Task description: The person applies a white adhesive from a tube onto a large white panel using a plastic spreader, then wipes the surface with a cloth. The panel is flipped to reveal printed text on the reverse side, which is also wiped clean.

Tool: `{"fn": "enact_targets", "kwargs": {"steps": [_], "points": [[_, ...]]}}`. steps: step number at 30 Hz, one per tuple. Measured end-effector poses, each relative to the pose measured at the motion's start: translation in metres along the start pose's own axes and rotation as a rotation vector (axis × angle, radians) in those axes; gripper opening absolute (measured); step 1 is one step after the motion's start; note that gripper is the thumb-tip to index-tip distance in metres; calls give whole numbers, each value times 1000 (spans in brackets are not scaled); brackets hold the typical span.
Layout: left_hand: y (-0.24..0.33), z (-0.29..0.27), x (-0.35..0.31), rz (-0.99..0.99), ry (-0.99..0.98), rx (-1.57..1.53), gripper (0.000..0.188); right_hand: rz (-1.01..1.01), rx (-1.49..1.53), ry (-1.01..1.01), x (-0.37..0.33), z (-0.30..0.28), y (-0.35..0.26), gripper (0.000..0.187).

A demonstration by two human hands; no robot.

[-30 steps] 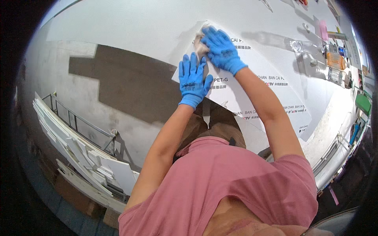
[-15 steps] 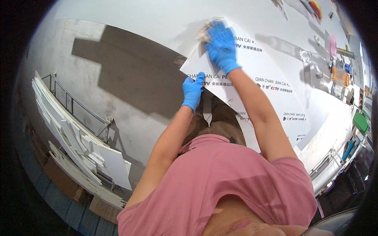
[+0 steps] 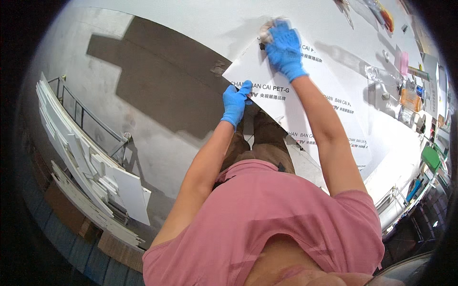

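Note:
A white panel [image 3: 309,110] with rows of dark print lies on the white worktop, its left corner sticking out past the worktop's edge. My left hand [image 3: 235,102], in a blue glove, grips the panel's near edge close to that corner. Up at the panel's far edge is my right hand [image 3: 285,50], also gloved in blue and slightly blurred. Its fingers press a crumpled off-white rag [image 3: 265,31] onto the surface. A small dark spot shows just below the rag; I cannot make out what it is.
Clear bottles [image 3: 379,74], an orange-labelled container [image 3: 411,99] and a pink item [image 3: 404,63] stand along the worktop's right side. Hand tools [image 3: 381,15] lie at the far right. On the floor at left, white strips and offcuts [image 3: 102,167] rest in a metal rack [image 3: 90,125].
My right hand with the rag has shifted slightly right and farther away along the panel. My left hand keeps its hold on the edge. The whole view has moved a little.

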State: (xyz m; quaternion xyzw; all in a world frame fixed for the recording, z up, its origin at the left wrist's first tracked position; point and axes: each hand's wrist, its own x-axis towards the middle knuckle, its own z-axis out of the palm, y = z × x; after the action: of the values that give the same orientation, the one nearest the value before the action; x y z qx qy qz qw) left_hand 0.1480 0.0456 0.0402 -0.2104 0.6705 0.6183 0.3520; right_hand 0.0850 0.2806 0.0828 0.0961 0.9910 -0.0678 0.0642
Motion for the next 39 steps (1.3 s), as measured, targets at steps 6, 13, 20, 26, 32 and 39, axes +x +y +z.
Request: {"fn": "enact_targets", "kwargs": {"steps": [6, 13, 20, 26, 32, 39], "points": [[-18, -11, 10, 312, -78, 6, 32, -517, 293, 157, -81, 41, -84, 49], [0, 1, -5, 107, 0, -2, 33, -246, 34, 254, -26, 20, 6, 53], [-26, -11, 18, 259, -93, -203, 38, -581, 211, 73, -75, 37, -89, 56], [-25, -48, 21, 32, -347, -248, 34, -617, 326, 151, -117, 14, -55, 52], [53, -47, 2, -92, -379, -554, 71, -472, 254, -48, -242, 12, 14, 49], [35, -59, 29, 111, -421, -394, 108, -415, 415, 222, -131, 36, -90, 59]]}}
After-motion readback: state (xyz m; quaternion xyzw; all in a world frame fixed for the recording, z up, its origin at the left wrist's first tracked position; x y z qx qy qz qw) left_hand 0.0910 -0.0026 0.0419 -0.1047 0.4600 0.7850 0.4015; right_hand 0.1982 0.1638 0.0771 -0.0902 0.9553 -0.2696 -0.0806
